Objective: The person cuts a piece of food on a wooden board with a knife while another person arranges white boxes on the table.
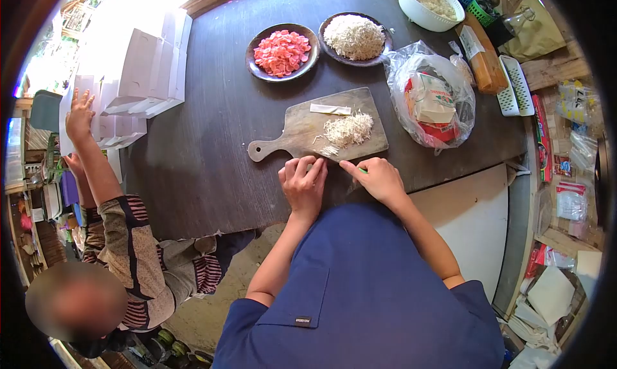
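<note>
A wooden cutting board (pixel 299 121) with a holed handle lies near the table's front edge. On it are a pile of thin whitish shreds (pixel 349 129) and a flat pale strip (pixel 330 109). My left hand (pixel 303 184) is at the board's front edge, fingers curled down beside a few shreds; what they hold, if anything, is hidden. To its right, my right hand (pixel 378 179) is closed round a knife with a green handle (pixel 363 171), its blade hardly visible near my left fingertips.
Behind the board stand a dark bowl of pink slices (pixel 282 53) and another of white shreds (pixel 354 38). A plastic bag with packets (pixel 434 102) lies at right, near a white tub (pixel 432 8). At left, another person's hand (pixel 80 117) touches stacked white boxes (pixel 149 67).
</note>
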Available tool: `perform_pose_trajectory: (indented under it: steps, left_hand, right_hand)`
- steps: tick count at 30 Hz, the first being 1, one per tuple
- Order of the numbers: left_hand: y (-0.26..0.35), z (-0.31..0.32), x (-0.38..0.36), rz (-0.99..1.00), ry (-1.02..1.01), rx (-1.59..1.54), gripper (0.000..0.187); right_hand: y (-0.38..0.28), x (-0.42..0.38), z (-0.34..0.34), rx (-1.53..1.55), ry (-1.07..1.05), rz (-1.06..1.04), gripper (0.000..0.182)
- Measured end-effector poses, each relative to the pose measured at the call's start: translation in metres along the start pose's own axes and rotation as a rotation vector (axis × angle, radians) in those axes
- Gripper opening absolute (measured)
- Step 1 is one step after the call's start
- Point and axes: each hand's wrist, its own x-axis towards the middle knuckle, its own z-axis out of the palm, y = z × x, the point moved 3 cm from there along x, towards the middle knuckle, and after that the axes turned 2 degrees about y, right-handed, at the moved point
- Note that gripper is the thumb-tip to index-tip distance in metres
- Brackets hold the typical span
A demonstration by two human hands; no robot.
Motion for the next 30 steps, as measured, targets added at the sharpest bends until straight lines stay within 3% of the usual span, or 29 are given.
perform_pose_trajectory:
  steps: [3,30]
  left_hand:
    - [-0.002,-0.003,-0.002,0.020,-0.005,-0.011,0.017]
    - [-0.001,0.002,-0.002,0.009,0.014,-0.020,0.018]
  right_hand:
    - [-0.009,-0.004,-0.010,0.020,-0.075,0.033,0.077]
    - [0.003,-0.014,-0.009,-0.058,-0.019,0.012,0.077]
